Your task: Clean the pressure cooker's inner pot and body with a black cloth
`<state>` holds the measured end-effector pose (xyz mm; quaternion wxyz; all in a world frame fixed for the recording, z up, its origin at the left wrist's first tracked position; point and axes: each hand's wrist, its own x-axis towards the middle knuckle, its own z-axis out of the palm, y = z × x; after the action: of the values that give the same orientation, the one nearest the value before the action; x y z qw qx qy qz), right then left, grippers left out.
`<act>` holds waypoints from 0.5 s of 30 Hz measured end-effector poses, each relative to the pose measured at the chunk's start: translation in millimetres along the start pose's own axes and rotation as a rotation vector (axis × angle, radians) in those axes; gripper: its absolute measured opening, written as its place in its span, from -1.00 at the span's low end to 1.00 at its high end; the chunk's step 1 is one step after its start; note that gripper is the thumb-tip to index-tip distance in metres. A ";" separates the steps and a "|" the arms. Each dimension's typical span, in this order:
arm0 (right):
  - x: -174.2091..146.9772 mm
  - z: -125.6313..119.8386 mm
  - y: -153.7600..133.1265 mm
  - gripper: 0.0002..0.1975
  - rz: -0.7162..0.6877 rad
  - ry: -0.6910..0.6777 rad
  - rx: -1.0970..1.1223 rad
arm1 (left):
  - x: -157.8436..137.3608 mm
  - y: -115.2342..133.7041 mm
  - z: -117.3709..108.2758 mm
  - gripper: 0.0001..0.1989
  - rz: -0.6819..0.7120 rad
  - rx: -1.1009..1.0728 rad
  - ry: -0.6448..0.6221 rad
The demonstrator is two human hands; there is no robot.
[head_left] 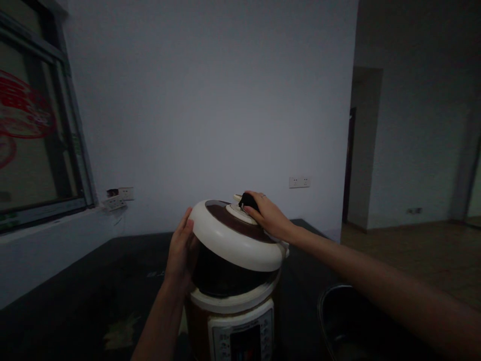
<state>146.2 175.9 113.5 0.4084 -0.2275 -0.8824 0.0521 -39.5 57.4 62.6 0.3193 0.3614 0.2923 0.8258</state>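
Observation:
An electric pressure cooker (233,305) with a button panel on its front stands on a dark table. Its white and brown lid (233,240) is tilted over the body, the left side raised and the right side low. My right hand (265,213) is closed around the black knob (249,201) on top of the lid. Against the lid's raised left edge rests my left hand (183,245), its fingers extended upward and partly hidden behind the rim. Between lid and body a dark gap shows; the inside cannot be made out.
A black pot (338,326) sits at the lower right, partly under my right forearm. The dark table (146,260) reaches back to a white wall with sockets (299,182). At left is a window (33,125), with a loose socket (114,202) beside it.

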 end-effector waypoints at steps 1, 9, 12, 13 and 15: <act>4.3 -1.9 -0.5 -0.57 0.002 0.005 -0.002 | 2.2 2.7 4.5 -0.41 -0.007 -0.001 0.007; 24.1 -22.9 7.7 -0.61 0.040 0.078 0.041 | 17.4 20.7 52.0 -0.48 0.067 0.051 -0.030; 26.5 -30.2 18.4 -0.64 0.077 0.132 0.077 | 31.4 20.9 72.1 -0.56 0.112 0.057 -0.115; 27.1 -32.6 23.3 -0.65 0.090 0.152 0.092 | 37.1 20.1 79.1 -0.59 0.126 0.063 -0.159; 27.9 -37.8 34.7 -0.65 0.114 0.193 0.123 | 48.4 17.9 93.4 -0.59 0.151 0.101 -0.246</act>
<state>171.0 215.7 148.3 0.5011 -0.2560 -0.8197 0.1070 2.1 105.5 148.3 0.2712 0.4963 0.2643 0.7812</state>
